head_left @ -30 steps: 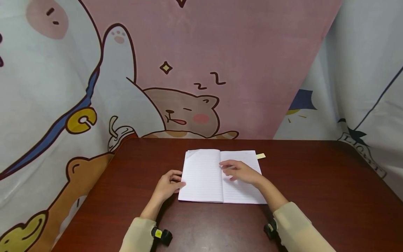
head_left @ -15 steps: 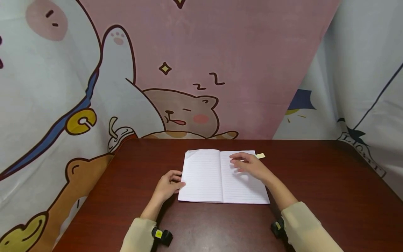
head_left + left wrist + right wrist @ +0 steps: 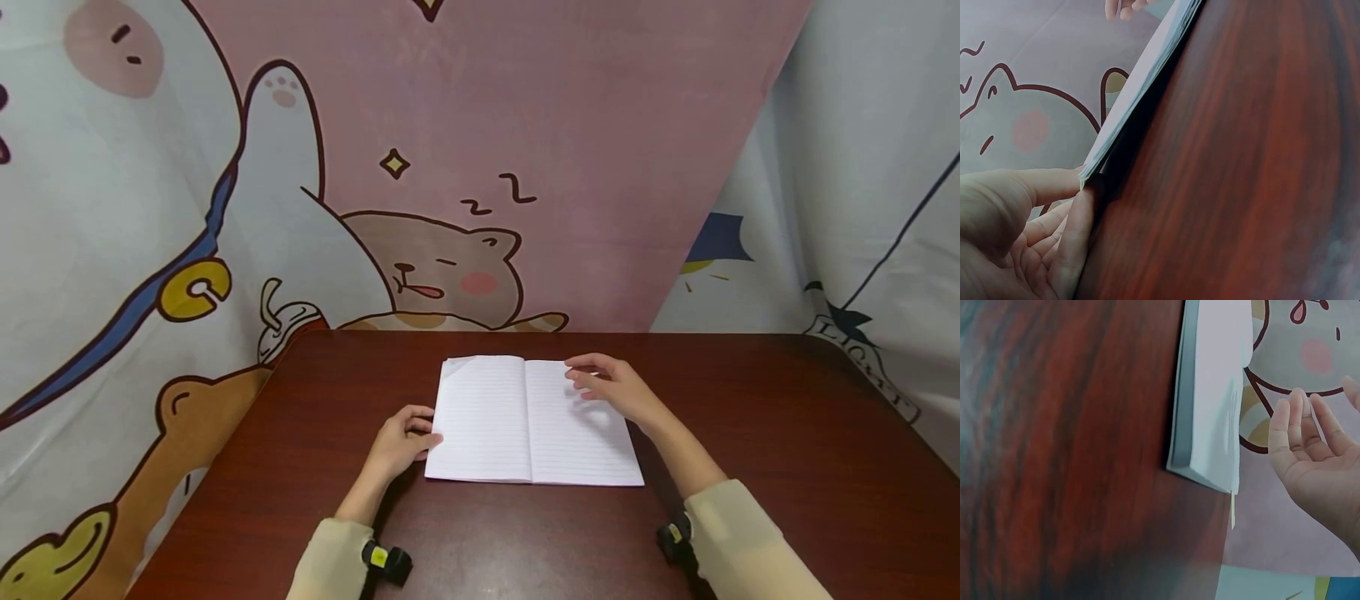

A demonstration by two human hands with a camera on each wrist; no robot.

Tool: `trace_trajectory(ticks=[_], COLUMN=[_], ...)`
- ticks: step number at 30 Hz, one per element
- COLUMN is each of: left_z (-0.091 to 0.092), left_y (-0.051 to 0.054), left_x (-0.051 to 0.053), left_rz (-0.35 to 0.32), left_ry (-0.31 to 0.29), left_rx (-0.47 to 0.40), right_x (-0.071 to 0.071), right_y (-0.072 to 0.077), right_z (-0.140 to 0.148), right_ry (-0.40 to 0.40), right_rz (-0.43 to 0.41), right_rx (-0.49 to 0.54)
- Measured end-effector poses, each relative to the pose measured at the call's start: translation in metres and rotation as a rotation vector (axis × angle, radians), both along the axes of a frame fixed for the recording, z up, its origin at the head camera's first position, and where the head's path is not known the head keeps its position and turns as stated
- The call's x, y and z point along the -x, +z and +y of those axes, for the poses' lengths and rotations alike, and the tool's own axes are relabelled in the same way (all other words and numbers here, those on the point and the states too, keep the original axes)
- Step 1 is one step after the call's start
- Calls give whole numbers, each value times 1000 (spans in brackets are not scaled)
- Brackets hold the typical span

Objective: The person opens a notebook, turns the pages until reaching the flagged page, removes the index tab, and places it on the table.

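A lined notebook [image 3: 487,427] lies open on the table, both pages blank apart from their rules. My left hand [image 3: 397,443] pinches its left edge; in the left wrist view the thumb lies on top of the pages and a finger [image 3: 1076,231] is underneath. Above the upper part of the right page hovers my right hand [image 3: 621,392], its fingers loosely bent and holding nothing. The right wrist view has this hand [image 3: 1316,450] apart from the paper. From the notebook's edge a pale yellow tab [image 3: 1232,511] sticks out there; in the head view the hand hides it.
The dark red-brown table [image 3: 772,433] extends around the notebook on all sides. Behind it hangs a cloth [image 3: 600,167] printed with cartoon animals. Each wrist carries a black camera strap, one seen as a black wrist camera [image 3: 390,563] at the left sleeve.
My right hand has moved right and slightly away from me, from near the notebook's centre fold to the upper right page, covering the yellow tab. The left hand and notebook have stayed put.
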State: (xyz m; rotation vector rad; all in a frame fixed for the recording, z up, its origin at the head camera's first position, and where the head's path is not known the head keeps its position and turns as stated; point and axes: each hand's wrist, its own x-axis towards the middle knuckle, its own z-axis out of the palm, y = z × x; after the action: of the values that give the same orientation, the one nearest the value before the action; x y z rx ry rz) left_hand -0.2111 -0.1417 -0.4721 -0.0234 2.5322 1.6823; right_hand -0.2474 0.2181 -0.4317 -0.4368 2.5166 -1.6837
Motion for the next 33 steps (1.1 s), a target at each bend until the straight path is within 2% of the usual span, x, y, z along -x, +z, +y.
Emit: trace_trajectory(ticks=[13, 24, 33], left_z=[0, -1, 0], left_y=[-1, -5, -1], left_x=[-2, 2, 0], left_rz=[4, -11, -2], left_ry=[0, -3, -6], left_rx=[5, 12, 10], right_x=[0, -1, 1], right_y=[3, 2, -1], right_z=[18, 31, 38], right_ry=[-36, -65, -92], right_rz=[-12, -34, -70], right_rx=[-2, 6, 22])
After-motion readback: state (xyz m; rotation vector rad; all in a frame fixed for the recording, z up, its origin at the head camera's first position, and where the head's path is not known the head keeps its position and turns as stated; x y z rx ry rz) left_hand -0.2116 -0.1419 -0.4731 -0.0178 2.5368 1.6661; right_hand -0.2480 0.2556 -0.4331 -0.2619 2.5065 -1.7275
